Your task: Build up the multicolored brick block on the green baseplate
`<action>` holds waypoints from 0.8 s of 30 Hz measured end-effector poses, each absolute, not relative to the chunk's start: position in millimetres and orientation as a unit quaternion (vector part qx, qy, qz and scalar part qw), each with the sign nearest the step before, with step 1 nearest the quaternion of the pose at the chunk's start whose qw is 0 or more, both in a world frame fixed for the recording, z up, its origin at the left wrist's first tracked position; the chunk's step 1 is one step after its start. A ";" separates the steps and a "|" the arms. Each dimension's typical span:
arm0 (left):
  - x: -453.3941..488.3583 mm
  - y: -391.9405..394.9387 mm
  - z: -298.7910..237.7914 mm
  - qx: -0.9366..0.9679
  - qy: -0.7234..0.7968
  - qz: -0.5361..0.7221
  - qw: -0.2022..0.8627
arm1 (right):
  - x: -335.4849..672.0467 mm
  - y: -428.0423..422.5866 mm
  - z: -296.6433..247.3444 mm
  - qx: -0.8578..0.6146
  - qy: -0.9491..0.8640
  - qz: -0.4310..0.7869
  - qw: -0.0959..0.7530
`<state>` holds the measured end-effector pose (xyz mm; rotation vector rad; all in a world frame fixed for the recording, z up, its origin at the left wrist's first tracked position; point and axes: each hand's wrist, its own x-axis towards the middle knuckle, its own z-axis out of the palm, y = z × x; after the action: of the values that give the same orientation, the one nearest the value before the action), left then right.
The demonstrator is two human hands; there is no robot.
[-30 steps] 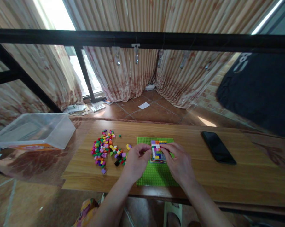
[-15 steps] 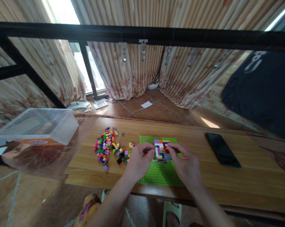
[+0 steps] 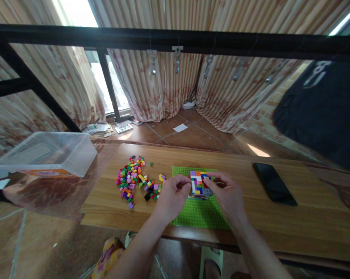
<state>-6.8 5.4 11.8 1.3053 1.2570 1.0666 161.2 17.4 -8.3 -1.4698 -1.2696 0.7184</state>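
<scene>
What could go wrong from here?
Pressing unevenly with the left hand and right hand might loosen bricks in the block build.
The left hand could brush the loose bricks beside it.
The green baseplate sits near the table's front edge, so a bump might shift it over.

**Many Colours, One Green**

At five o'clock, the board (image 3: 198,215) is bright green. Its block stack (image 3: 198,186) mixes white, purple, blue and yellow. At eight, the loose blocks (image 3: 132,179) are multicoloured. At twelve, the beige curtain (image 3: 170,93) has a reddish pattern.
</scene>
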 end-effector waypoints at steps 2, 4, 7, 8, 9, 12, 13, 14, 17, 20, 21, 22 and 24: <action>-6.2 5.5 10.8 0.537 0.519 0.441 0.498 | 160.2 19.3 -8.6 -0.607 -0.472 0.375 0.518; -5.1 5.4 9.8 0.534 0.520 0.443 0.499 | 158.5 20.4 -7.4 -0.600 -0.431 0.422 0.526; -3.4 4.7 8.2 0.530 0.520 0.448 0.499 | 156.1 21.3 -4.6 -0.594 -0.413 0.437 0.534; -2.9 4.4 7.7 0.527 0.520 0.451 0.499 | 155.5 21.7 -3.9 -0.594 -0.413 0.437 0.535; -2.5 4.1 7.3 0.523 0.520 0.454 0.500 | 155.0 22.0 -3.4 -0.594 -0.411 0.437 0.536; -2.5 3.7 7.1 0.516 0.517 0.459 0.506 | 154.3 23.2 -3.4 -0.596 -0.411 0.434 0.536; -2.7 3.7 7.2 0.516 0.516 0.458 0.508 | 154.2 23.6 -3.8 -0.596 -0.411 0.433 0.538; -2.9 3.7 7.4 0.517 0.515 0.457 0.509 | 154.0 23.9 -4.3 -0.594 -0.411 0.432 0.540; -3.1 4.1 7.0 0.517 0.513 0.457 0.512 | 153.1 24.6 -6.0 -0.592 -0.404 0.442 0.540; -2.6 4.4 5.8 0.512 0.513 0.460 0.514 | 152.0 24.7 -7.3 -0.599 -0.396 0.446 0.535; -2.7 4.5 5.3 0.512 0.512 0.459 0.514 | 151.8 24.5 -7.4 -0.601 -0.396 0.444 0.534; -3.1 4.8 4.9 0.515 0.511 0.457 0.514 | 151.7 24.1 -7.4 -0.601 -0.395 0.445 0.534; -5.6 5.8 4.0 0.528 0.510 0.449 0.509 | 152.2 22.8 -6.6 -0.587 -0.393 0.458 0.539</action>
<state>-5.6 5.8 4.0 1.2712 1.2280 1.0824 152.2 22.8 -6.6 -1.3974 -0.9360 1.0901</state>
